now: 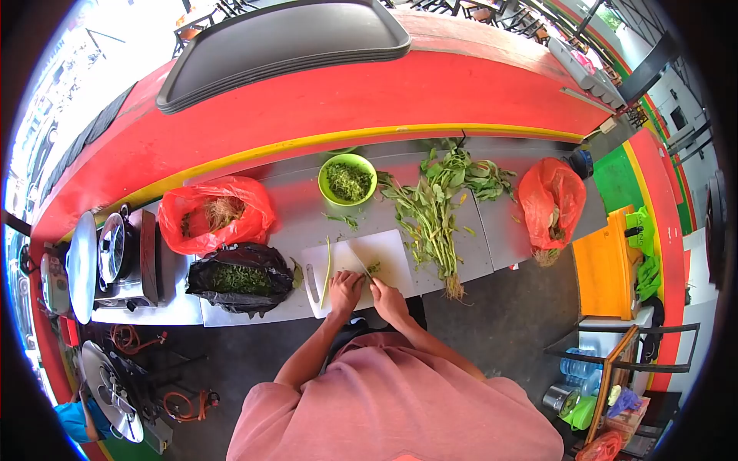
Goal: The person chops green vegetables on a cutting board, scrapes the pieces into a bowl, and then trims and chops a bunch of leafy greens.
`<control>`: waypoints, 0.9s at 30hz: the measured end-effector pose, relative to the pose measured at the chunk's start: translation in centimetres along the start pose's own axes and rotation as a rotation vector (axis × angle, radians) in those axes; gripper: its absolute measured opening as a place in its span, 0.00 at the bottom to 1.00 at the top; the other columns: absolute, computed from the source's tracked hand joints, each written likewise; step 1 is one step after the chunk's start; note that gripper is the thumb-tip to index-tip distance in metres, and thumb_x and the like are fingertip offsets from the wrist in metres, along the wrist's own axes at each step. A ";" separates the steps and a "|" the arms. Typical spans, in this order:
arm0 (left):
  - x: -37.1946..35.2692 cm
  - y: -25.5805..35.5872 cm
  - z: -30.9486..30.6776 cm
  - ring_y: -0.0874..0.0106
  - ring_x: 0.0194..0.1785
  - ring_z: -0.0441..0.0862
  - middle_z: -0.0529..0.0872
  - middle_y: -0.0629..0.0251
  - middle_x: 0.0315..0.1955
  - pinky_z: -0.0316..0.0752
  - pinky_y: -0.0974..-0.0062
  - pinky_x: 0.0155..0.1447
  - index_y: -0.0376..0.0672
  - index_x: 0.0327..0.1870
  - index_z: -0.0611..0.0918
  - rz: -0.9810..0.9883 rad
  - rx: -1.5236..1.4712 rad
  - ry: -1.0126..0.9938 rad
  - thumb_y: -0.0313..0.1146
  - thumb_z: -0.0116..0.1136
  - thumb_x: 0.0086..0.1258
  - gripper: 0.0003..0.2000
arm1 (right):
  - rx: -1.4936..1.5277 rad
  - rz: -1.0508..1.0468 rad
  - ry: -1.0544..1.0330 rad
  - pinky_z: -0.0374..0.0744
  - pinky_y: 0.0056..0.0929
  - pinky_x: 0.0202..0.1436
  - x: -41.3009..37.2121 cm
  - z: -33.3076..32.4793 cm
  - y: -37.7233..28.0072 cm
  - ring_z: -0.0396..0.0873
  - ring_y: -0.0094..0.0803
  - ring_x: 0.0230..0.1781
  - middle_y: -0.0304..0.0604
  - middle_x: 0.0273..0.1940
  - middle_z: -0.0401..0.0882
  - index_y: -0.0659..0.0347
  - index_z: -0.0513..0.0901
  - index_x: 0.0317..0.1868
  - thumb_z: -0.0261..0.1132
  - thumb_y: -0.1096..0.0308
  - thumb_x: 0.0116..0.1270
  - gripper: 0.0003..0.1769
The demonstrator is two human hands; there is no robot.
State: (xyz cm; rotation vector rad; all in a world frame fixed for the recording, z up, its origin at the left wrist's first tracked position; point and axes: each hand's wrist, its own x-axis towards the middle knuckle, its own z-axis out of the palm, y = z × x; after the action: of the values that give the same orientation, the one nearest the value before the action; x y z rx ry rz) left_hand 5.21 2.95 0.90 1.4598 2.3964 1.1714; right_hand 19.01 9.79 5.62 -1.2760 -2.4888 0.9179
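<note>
A white cutting board [394, 253] lies on the metal table in front of me. My right hand [388, 300] grips a knife [358, 260], its blade slanting away to the upper left across the board. Close beside it on the left, my left hand [346, 292] has its fingers curled down on the board; what they hold is hidden. A few chopped greens [374, 267] lie just right of the blade. Along the board's left side rests a long pale green stalk [327, 269]. Beyond the board, a lime-green bowl [372, 164] holds chopped greens.
Leafy greens with roots [434, 223] lie right of the board. To the left are a black bag [204, 273] of chopped greens, a red bag [261, 203] with roots, and a pot [115, 246] on a stove. Another red bag [550, 192] sits far right. Stacked trays [284, 46] top the red counter.
</note>
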 end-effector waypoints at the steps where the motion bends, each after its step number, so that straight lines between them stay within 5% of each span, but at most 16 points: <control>1: 0.0 0.1 -0.2 0.65 0.45 0.81 0.87 0.70 0.37 0.70 0.63 0.49 0.48 0.41 0.89 0.003 0.003 0.004 0.33 0.69 0.65 0.06 | 0.017 -0.016 -0.004 0.83 0.51 0.41 -0.4 0.3 0.6 0.86 0.58 0.38 0.61 0.40 0.86 0.58 0.81 0.62 0.57 0.60 0.77 0.19; 27: -0.2 -0.8 -0.6 0.66 0.46 0.82 0.87 0.74 0.39 0.74 0.63 0.49 0.52 0.39 0.91 0.050 -0.015 -0.010 0.34 0.70 0.62 0.06 | 0.031 -0.030 -0.059 0.82 0.56 0.46 -1.6 1.2 1.5 0.84 0.63 0.42 0.64 0.41 0.85 0.59 0.79 0.63 0.56 0.59 0.77 0.20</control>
State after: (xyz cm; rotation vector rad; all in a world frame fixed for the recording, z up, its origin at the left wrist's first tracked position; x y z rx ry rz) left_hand 4.48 2.26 0.67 1.5254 2.3526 1.1866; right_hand 20.49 8.69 3.91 -1.2163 -2.5206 0.9979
